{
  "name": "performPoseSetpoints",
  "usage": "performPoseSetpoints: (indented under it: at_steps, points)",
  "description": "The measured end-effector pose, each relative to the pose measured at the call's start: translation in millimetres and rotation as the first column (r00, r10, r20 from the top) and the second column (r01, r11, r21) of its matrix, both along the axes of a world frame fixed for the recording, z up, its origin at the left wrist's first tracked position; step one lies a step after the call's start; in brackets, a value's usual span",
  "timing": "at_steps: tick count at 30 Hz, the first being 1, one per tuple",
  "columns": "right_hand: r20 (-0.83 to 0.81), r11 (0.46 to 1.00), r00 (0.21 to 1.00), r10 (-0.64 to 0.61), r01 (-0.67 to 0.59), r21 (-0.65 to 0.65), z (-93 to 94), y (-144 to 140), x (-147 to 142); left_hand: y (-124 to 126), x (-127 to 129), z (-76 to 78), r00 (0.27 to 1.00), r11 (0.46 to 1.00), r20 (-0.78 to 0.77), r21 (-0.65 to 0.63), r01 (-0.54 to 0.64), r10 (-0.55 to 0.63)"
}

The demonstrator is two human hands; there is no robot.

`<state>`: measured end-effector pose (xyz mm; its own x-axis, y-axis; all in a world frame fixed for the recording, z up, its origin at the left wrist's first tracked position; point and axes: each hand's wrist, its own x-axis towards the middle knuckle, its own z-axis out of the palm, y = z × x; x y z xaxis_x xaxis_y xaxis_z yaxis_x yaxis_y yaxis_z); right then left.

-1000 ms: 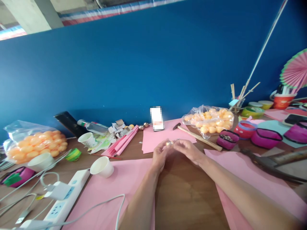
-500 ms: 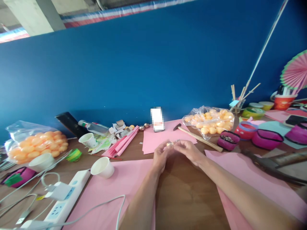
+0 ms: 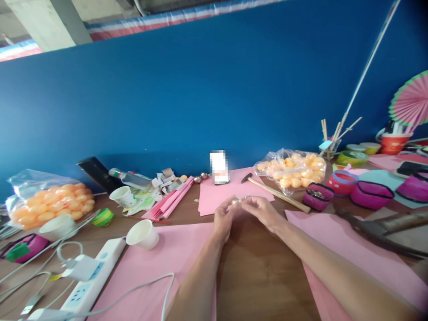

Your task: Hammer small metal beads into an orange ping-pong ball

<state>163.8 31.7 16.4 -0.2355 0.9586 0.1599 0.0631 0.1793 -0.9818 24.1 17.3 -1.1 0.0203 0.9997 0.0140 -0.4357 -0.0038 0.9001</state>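
Note:
Close together over the brown table (image 3: 261,276), my two hands meet at a small shiny gold ball (image 3: 236,202). My left hand (image 3: 223,217) pinches it between thumb and fingers. From the other side my right hand (image 3: 262,210) has its fingertips closed beside the ball, on something small and silvery that I cannot make out. Just beyond the hands lies a pink paper sheet (image 3: 214,200), and a hammer (image 3: 277,192) with a wooden handle rests partly on it. Two more shiny balls (image 3: 200,177) sit behind, near the blue wall.
Bags of orange balls stand left (image 3: 50,203) and right (image 3: 294,168). A white cup (image 3: 142,234), a power strip (image 3: 90,276) and cables occupy the left. Pink pouches (image 3: 372,194) and a dark curved tool (image 3: 374,234) lie right. A blue wall (image 3: 214,89) closes the back.
Almost nothing differs. Both hands stay at the same spot around the gold ball, and the view has shifted very slightly.

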Motion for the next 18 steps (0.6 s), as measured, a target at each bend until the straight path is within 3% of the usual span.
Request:
performPoseSetpoints:
  at_steps: [18]
  points:
    - [-0.049, 1.0, 0.999, -0.006, 0.005, -0.026, -0.5, -0.4, -1.3, -1.7, 0.2, 2.9, 1.0, 1.0, -0.022, -0.007, -0.012, 0.012]
